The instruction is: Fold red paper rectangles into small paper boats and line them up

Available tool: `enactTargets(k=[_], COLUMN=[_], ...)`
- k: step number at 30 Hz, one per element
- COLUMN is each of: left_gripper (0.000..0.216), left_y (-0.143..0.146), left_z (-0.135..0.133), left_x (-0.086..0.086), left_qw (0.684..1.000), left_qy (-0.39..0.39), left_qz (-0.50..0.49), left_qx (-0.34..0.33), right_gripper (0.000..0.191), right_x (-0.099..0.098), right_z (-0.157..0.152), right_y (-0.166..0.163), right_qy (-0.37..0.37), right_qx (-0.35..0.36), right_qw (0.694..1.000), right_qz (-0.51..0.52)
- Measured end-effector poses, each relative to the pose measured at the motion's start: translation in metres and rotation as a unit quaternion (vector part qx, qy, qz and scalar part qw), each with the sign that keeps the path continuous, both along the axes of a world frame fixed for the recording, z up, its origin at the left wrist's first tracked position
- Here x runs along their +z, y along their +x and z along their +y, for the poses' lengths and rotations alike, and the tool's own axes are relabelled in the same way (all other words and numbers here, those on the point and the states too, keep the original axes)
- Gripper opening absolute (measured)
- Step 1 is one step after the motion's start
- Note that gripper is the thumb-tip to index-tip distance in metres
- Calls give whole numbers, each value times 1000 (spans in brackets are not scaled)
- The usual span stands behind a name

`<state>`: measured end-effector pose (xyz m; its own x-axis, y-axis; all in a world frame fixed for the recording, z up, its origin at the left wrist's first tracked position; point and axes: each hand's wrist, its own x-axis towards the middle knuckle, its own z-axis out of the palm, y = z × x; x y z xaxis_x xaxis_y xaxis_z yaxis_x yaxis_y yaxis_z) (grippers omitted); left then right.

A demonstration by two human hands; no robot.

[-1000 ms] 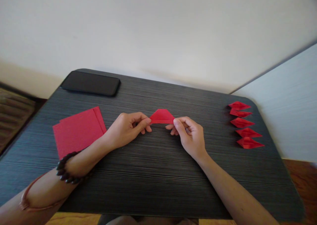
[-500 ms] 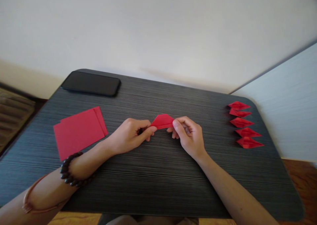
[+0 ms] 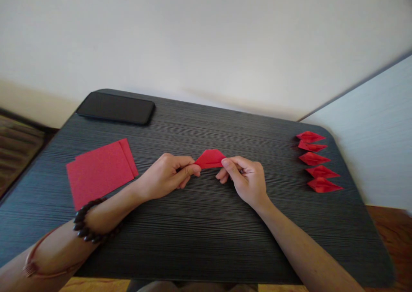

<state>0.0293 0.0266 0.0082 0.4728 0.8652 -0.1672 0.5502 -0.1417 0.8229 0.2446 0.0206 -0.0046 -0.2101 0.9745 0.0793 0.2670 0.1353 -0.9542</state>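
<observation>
A folded piece of red paper (image 3: 210,158), flat-topped with slanting sides, is stretched between my two hands above the middle of the table. My left hand (image 3: 170,174) pinches its left corner between thumb and fingers. At the opposite corner, my right hand (image 3: 246,178) is closed with the thumb on top. The fingertips behind the paper are partly hidden. Over on the right lies a column of several folded red paper boats (image 3: 314,158), pointed at both ends. Flat red paper sheets (image 3: 101,167) lie stacked a little askew beside my left forearm.
A black phone (image 3: 116,108) lies flat at the back left of the dark, ribbed table (image 3: 199,232). Behind the table rises a pale wall (image 3: 206,47), and a light panel (image 3: 373,142) stands along its right side.
Both hands keep their hold on the folded red paper, which has shifted only slightly. The right thumb has moved a little to the left along the paper's edge.
</observation>
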Motion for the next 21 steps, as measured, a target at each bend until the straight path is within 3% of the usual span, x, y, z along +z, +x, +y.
enactTargets(k=[6, 10, 12, 21], left_gripper=[34, 40, 41, 39], left_y=[-1, 2, 4, 11], left_z=[0, -3, -4, -6], left_x=[3, 5, 4, 6], left_qw=[1000, 996, 995, 994], left_qy=[16, 77, 91, -54], left_qz=[12, 21, 26, -94], left_qx=[-3, -39, -18, -2], right_gripper=[30, 26, 26, 27], right_x=[-1, 0, 0, -1], right_z=[2, 0, -1, 0], right_y=[1, 1, 1, 4], right_qy=[-13, -20, -24, -51], right_qx=[11, 71, 86, 121], right_qw=[1000, 997, 996, 990], right_qz=[-4, -18, -17, 48])
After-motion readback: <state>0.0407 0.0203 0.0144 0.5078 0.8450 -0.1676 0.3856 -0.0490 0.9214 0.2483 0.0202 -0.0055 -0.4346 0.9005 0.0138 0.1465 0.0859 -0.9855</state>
